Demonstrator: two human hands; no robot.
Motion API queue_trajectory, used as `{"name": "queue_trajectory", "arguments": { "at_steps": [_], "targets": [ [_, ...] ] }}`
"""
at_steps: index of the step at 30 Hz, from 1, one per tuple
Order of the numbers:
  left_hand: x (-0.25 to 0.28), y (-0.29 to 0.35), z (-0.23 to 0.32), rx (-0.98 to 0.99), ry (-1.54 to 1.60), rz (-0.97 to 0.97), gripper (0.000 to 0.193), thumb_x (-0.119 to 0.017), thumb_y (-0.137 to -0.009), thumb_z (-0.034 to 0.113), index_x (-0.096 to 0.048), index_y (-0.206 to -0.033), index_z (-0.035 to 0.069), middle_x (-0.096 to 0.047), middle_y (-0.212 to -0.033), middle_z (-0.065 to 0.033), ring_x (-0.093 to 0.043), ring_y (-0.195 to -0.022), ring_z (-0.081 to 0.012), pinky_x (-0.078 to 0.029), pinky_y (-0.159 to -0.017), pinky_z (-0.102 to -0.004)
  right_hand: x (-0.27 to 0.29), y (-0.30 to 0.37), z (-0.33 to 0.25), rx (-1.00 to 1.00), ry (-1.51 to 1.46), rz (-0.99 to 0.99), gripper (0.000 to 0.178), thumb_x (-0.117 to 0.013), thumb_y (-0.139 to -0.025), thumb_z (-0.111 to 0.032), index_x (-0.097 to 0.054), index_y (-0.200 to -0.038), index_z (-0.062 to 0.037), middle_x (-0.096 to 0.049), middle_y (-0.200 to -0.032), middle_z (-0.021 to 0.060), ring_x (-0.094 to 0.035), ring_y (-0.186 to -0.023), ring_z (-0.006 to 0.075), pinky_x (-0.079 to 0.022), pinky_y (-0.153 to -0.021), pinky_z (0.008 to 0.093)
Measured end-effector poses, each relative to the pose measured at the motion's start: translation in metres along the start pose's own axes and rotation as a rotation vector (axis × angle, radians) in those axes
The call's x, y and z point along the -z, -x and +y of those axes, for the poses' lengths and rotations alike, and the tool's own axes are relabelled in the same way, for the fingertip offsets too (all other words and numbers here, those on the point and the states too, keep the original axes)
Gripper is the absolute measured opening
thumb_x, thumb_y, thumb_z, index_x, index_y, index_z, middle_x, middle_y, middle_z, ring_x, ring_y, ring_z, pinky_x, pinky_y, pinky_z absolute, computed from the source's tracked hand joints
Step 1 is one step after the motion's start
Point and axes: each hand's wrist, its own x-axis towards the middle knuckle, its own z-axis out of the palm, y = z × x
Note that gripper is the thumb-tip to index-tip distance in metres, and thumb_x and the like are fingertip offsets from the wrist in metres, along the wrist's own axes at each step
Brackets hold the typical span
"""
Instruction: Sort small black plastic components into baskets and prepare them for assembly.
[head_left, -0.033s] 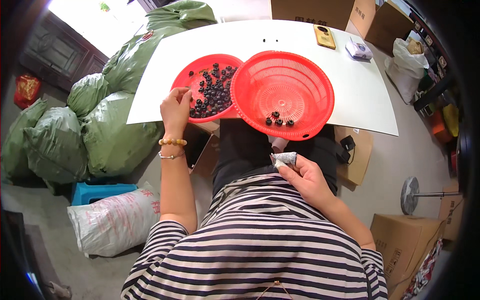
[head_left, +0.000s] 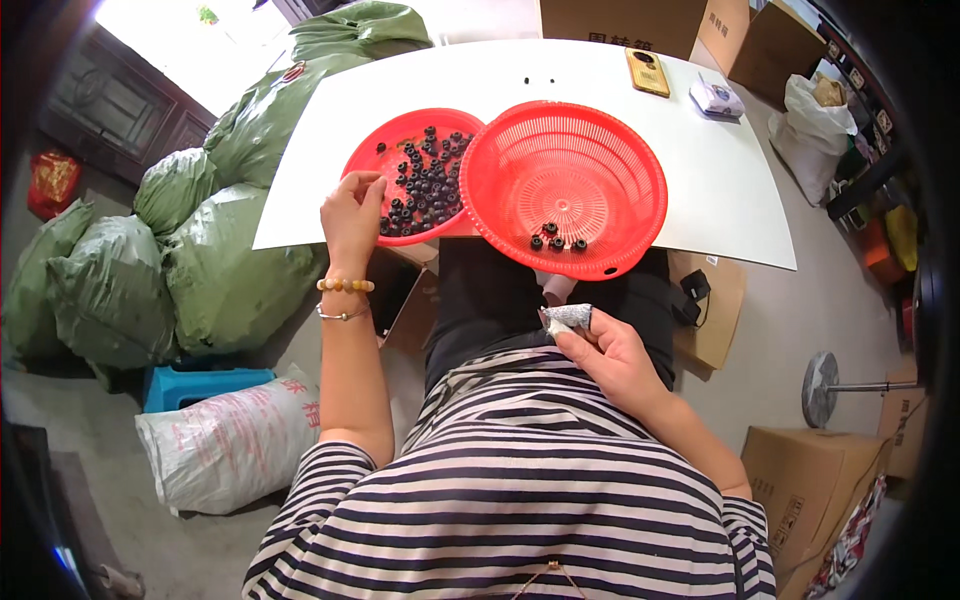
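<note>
On the left of the table lies a shallow red basin with many small round black pieces, several showing a hole in the middle. My left hand is at the basin's left rim, thumb and fingers pinched together; whatever may be between them is hidden. A red slotted basket overlaps the basin's right side, with several black pieces near its front wall. Below it, in front of my lap, my right hand is closed on a small wrapped tool, grey and white with a dark tip.
The white table carries a yellow phone, a tissue pack and two tiny dark bits at the back. Green sacks crowd the left. A pale woven sack and a cardboard box stand on the floor.
</note>
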Motion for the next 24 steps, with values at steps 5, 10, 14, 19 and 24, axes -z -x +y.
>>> {"name": "queue_trajectory", "arguments": {
  "at_steps": [5,10,14,19,24],
  "targets": [
    [-0.013,0.004,0.053,-0.392,0.136,-0.043,0.014,-0.063,-0.072,0.013,-0.063,-0.081,0.003,-0.063,-0.075,-0.0092,-0.058,-0.071,-0.0223,-0.044,-0.066,-0.0305,-0.001,-0.001,0.007,0.005,-0.043,-0.020,0.027,-0.052,-0.087,-0.015,-0.053,-0.109,0.0012,-0.057,-0.096,0.0009,-0.049,-0.086,0.0053,-0.040,-0.078,0.0211],
    [-0.045,0.016,0.105,-0.681,0.124,-0.492,0.012,-0.061,-0.072,0.007,-0.062,-0.083,0.001,-0.061,-0.079,-0.0121,-0.057,-0.076,-0.0264,-0.043,-0.073,-0.0335,0.004,0.003,0.006,-0.020,0.006,-0.038,0.026,-0.051,-0.088,-0.014,-0.052,-0.109,0.0009,-0.055,-0.098,-0.0006,-0.047,-0.089,0.0039,-0.038,-0.079,0.0201],
    [-0.075,0.019,0.110,-0.667,-0.085,-0.818,0.019,-0.061,-0.070,0.014,-0.062,-0.084,0.002,-0.060,-0.082,-0.0168,-0.057,-0.079,-0.0315,-0.045,-0.071,-0.0373,0.005,0.003,0.012,0.021,0.008,-0.031,0.025,-0.051,-0.088,-0.014,-0.052,-0.109,0.0006,-0.055,-0.101,0.0008,-0.049,-0.091,0.0056,-0.039,-0.081,0.0213],
    [-0.108,0.014,0.093,-0.768,-0.270,-0.904,0.021,-0.060,-0.070,0.019,-0.063,-0.082,0.003,-0.060,-0.074,-0.0186,-0.059,-0.071,-0.0332,-0.047,-0.064,-0.0396,0.005,0.000,0.015,-0.041,-0.065,-0.093,0.029,-0.051,-0.088,-0.016,-0.051,-0.113,0.0000,-0.056,-0.100,0.0012,-0.050,-0.090,0.0060,-0.040,-0.080,0.0215],
    [-0.120,0.018,0.096,-0.835,-0.350,-0.949,0.010,-0.058,-0.069,0.013,-0.063,-0.072,0.004,-0.061,-0.068,-0.0143,-0.060,-0.066,-0.0296,-0.047,-0.059,-0.0367,0.006,0.001,0.024,0.025,0.007,-0.054,0.029,-0.054,-0.087,-0.021,-0.055,-0.108,-0.0009,-0.059,-0.095,0.0022,-0.053,-0.085,0.0071,-0.042,-0.078,0.0228]
  ]
}}
